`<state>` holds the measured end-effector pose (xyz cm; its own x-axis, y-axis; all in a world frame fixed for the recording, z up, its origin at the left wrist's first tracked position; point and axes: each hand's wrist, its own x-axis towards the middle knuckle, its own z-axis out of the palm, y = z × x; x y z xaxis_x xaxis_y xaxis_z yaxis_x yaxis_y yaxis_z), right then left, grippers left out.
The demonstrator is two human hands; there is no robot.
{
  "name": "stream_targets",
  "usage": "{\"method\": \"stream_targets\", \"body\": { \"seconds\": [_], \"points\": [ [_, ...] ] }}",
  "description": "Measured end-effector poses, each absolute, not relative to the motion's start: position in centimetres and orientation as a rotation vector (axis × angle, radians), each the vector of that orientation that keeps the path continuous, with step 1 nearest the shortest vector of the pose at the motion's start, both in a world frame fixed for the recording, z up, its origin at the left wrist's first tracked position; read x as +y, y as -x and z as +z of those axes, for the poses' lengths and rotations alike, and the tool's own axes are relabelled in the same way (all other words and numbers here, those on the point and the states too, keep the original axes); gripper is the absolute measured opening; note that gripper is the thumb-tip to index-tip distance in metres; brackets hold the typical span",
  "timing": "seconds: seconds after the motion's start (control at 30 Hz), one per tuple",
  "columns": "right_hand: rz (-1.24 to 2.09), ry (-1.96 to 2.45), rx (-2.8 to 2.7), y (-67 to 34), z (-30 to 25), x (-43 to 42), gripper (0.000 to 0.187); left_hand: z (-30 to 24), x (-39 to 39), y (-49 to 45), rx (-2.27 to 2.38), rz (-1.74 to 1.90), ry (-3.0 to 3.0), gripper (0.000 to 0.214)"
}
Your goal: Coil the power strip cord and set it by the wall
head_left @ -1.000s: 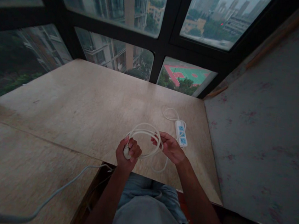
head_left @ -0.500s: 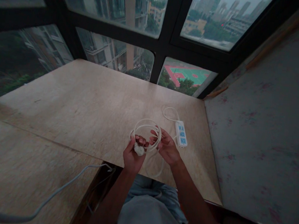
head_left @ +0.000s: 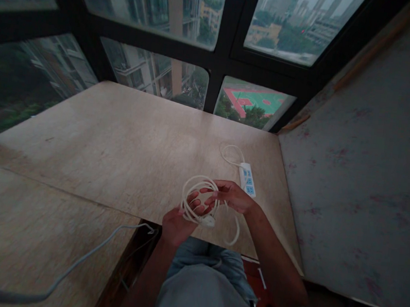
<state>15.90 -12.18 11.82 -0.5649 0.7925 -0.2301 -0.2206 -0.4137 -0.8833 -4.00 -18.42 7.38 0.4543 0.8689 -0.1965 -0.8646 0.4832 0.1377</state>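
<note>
White cord (head_left: pixel 185 205) coils between left hand (head_left: pixel 180 223) and right hand (head_left: pixel 235 197), both curled inward, each grip grasping it.

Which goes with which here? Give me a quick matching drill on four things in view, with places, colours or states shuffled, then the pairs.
Things:
1. coil
2. strip
3. grey cable
4. court

Places, colours or states:
A. white, with blue sockets
B. outdoors, green and red
C. held by left hand and right hand
D. enters at the picture's lower left

Pairs: 1-C, 2-A, 3-D, 4-B
</note>
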Motion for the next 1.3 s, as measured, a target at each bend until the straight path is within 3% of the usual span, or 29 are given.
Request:
{"method": "stream_targets", "body": {
  "seconds": [0.2,0.4,0.5,0.83,1.1,1.3],
  "points": [
    [2.201,0.892,-1.255,-16.6,11.2,-11.3,0.042,5.9,-17.1,5.3,0.249,0.826,-0.018,0.038],
    [2.325,0.915,-1.410,-16.8,11.6,-10.9,0.034,5.2,-14.4,5.4,0.310,0.515,-0.140,0.057],
    [2.380,0.916,-1.422,-17.0,11.4,-10.8,0.037,5.3,-13.5,5.0,0.315,0.409,-0.174,0.056],
    [2.368,0.890,-1.208,-18.6,8.9,-11.1,0.063,6.6,-13.7,4.0,0.418,0.492,-0.179,0.034],
    [2.232,0.988,-1.524,-18.2,10.5,-11.1,0.046,7.7,-13.9,3.7,0.428,0.490,-0.079,0.044],
    [1.960,1.286,-1.791,-18.8,8.0,-11.2,0.036,8.5,-13.7,6.4,0.359,0.678,-0.019,0.048]
  ]
}}
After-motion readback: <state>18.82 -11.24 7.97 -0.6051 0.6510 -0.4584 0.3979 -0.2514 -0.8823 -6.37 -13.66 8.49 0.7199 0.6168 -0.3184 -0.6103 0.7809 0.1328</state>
